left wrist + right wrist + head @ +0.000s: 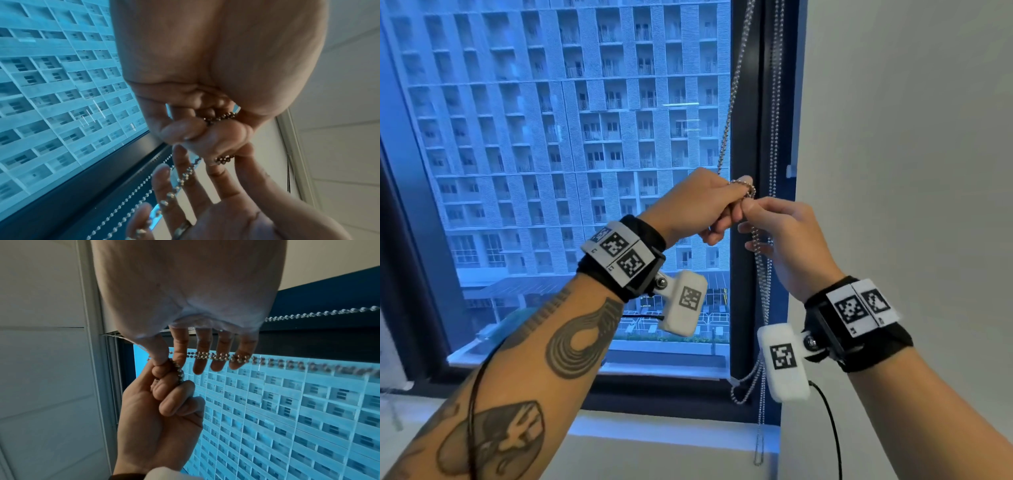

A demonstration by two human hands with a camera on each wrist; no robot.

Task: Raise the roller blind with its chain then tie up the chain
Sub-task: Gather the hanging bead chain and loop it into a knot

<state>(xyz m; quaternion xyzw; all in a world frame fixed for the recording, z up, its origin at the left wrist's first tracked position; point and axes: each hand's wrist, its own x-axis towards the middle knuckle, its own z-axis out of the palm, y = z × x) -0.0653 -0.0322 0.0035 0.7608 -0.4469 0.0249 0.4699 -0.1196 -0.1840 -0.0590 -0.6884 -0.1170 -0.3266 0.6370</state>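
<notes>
left hand (156, 415) gripping chain (222, 357), right fingers (202, 352)

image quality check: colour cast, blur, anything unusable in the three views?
Head: sharp, blue cast through the window, chain crisp. Left wrist: left hand close and soft, lower beads smeared. Right wrist: chain past the right hand blurs rightward. All usable.

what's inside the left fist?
Bead chain wraps over the left hand fingers, beside the right hand pinching it. How it runs within the curled fingers is hidden.

Head view faces the window (585, 137); both wrist views look up closely at it
</notes>
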